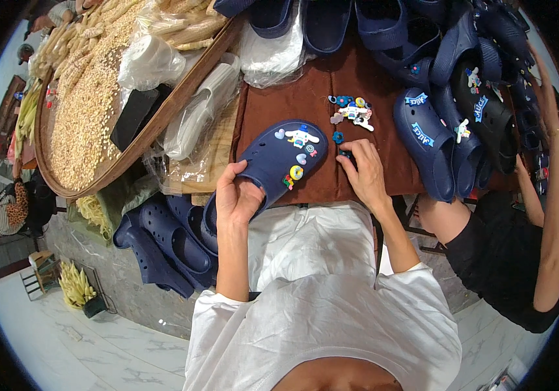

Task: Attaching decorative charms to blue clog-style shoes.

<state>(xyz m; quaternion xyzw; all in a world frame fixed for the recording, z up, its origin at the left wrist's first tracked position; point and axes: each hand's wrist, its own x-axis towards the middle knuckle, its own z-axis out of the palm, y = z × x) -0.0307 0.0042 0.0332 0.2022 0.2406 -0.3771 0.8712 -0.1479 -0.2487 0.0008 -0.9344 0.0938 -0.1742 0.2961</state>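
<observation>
Centrally, my left hand (237,199) grips the heel of a navy clog (273,166) lying on the brown table (390,166); my right hand (364,173), fingers curled narrow, pinches a small charm (346,155) beside loose charms (352,111).

The brown worktop (383,163) carries a navy clog (273,163) dressed with charms, lying at about 8 o'clock from its middle. A small heap of loose charms (352,111) lies near the centre. Finished navy clogs (448,130) crowd its 3 o'clock side, more plain clogs (338,23) line 12 o'clock, and clear plastic bags (269,55) sit at 11 o'clock.
</observation>
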